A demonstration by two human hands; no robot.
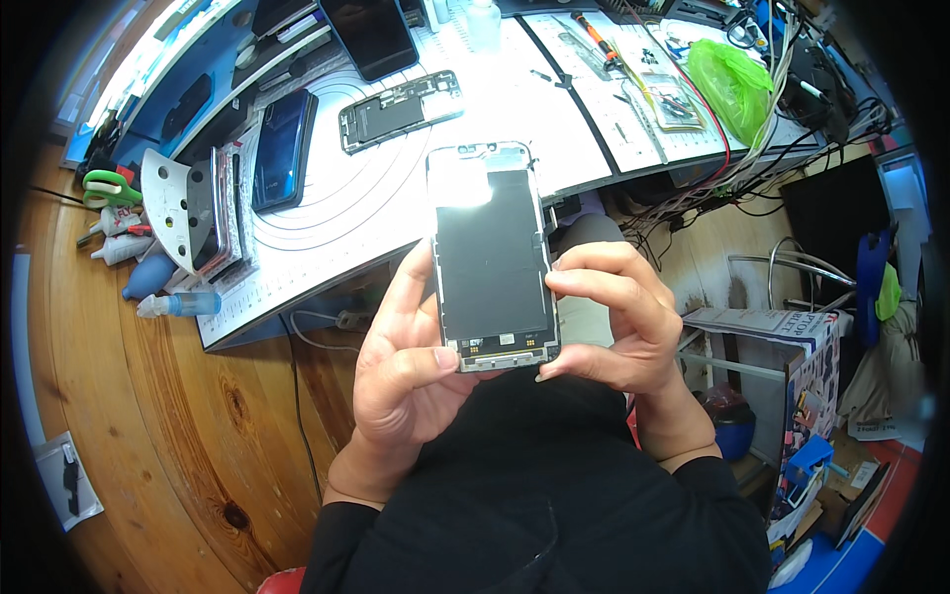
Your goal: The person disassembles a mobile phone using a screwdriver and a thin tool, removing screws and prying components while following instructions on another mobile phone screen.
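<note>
Between my two hands, in front of my chest, is a phone screen assembly (492, 267) with its dark inner side facing me and a bright glare near its top. My left hand (404, 366) grips its left side and lower left corner, thumb on the edge. On the other side my right hand (623, 322) pinches the right edge with fingertips, its thumb at the lower right corner. Beyond it on the white mat lies an opened phone body (401, 109) with its inner parts exposed. A dark blue phone (284, 150) rests to its left.
Another phone (371, 38) stands at the back. Along the desk's left edge are green-handled scissors (109, 188), a blue air blower (150, 275) and a small bottle (180, 304). At right lie a screwdriver (596, 38), a green plastic bag (730, 91) and tangled cables (782, 109).
</note>
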